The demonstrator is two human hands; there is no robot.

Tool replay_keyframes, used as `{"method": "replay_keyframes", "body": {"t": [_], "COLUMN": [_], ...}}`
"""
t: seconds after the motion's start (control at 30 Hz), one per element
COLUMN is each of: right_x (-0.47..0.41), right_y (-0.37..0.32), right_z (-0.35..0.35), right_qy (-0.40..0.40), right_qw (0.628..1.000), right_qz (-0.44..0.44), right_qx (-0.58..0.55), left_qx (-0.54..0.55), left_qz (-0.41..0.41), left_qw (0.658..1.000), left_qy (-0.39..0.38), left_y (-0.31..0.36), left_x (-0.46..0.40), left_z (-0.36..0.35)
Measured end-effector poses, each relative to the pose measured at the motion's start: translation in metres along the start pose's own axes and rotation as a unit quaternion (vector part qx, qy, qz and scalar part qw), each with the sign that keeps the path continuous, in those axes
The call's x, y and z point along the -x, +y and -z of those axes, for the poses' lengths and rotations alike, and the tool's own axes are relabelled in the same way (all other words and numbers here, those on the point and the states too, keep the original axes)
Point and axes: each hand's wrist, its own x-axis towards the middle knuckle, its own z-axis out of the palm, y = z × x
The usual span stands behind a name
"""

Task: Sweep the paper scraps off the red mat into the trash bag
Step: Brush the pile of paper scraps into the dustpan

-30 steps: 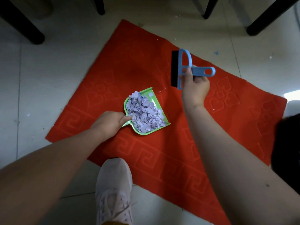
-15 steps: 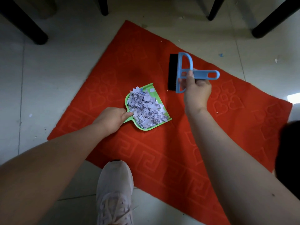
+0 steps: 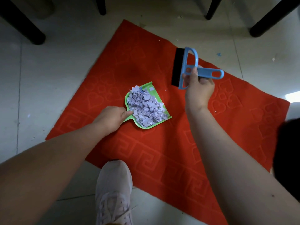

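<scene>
A red mat (image 3: 146, 65) with embossed hearts lies slantwise on the tiled floor. On it sits a small green dustpan (image 3: 148, 88) heaped with pale paper scraps (image 3: 146, 108). My left hand (image 3: 112, 118) grips the dustpan's handle at its near left. My right hand (image 3: 198, 90) holds a blue hand brush (image 3: 191, 67) with black bristles, raised to the right of the dustpan, bristles pointing left. A couple of tiny scraps (image 3: 165, 90) lie on the mat beside the pan. A dark shape (image 3: 290, 158) at the right edge may be the trash bag.
Black furniture legs (image 3: 22, 25) stand at the far left, far middle and far right (image 3: 272, 17) beyond the mat. My white shoe (image 3: 113, 192) rests on the floor at the mat's near edge. Small specks of debris (image 3: 273, 59) dot the tiles.
The view shifted slightly. The brush in my right hand tilted a little; the dustpan and left hand stayed in place.
</scene>
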Motion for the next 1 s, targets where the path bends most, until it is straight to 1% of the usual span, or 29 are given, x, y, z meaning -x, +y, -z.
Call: {"method": "replay_keyframes", "body": {"t": [0.07,0.17,0.2,0.27,0.3,0.37,0.43,0.47,0.57,0.63,0.7,0.73,0.77,0.9,1.0], "right_x": [-0.003,0.005,0.009,0.018,0.019,0.014,0.006,0.002,-0.003,0.001,0.009,0.011,0.012,0.002,-0.001], "right_y": [0.001,0.014,0.018,0.018,0.016,0.008,0.0,-0.002,0.003,0.01,0.014,0.014,0.013,0.002,0.004], "right_z": [-0.004,-0.008,-0.008,-0.006,-0.004,-0.001,0.001,0.001,-0.003,-0.007,-0.008,-0.008,-0.007,-0.001,-0.003], "right_qy": [0.0,-0.048,-0.072,-0.099,-0.091,-0.046,-0.011,-0.006,-0.023,-0.053,-0.093,-0.099,-0.091,-0.006,-0.009], "right_qw": [0.999,0.994,0.993,0.993,0.994,0.997,0.998,0.999,0.999,0.997,0.992,0.99,0.991,0.996,0.999], "right_qz": [0.005,-0.023,-0.037,-0.056,-0.056,-0.044,-0.031,-0.027,-0.03,-0.057,-0.089,-0.097,-0.101,-0.08,-0.051], "right_qx": [0.036,0.091,0.09,0.041,0.011,-0.032,-0.046,-0.042,0.005,0.028,0.018,0.004,-0.011,-0.05,0.007], "left_qx": [-0.001,-0.01,-0.015,-0.022,-0.024,-0.025,-0.023,-0.022,-0.023,-0.028,-0.034,-0.034,-0.033,-0.031,-0.028], "left_qz": [-0.001,-0.001,-0.003,-0.006,-0.006,-0.005,-0.004,-0.003,-0.001,-0.002,-0.003,-0.002,-0.001,0.001,0.001], "left_qw": [1.0,1.0,1.0,1.0,1.0,1.0,1.0,1.0,1.0,0.999,0.999,0.999,0.999,0.999,0.999], "left_qy": [-0.001,-0.005,-0.006,-0.007,-0.009,-0.012,-0.013,-0.013,-0.015,-0.015,-0.017,-0.018,-0.019,-0.019,-0.019], "left_y": [0.004,0.008,0.008,0.009,0.009,0.009,0.009,0.009,0.01,0.011,0.012,0.013,0.013,0.012,0.012], "left_x": [-0.003,-0.006,-0.007,-0.008,-0.008,-0.009,-0.01,-0.011,-0.012,-0.012,-0.013,-0.013,-0.013,-0.014,-0.014], "left_z": [0.001,0.002,0.003,0.003,0.003,0.004,0.004,0.004,0.004,0.005,0.005,0.004,0.004,0.005,0.005]}}
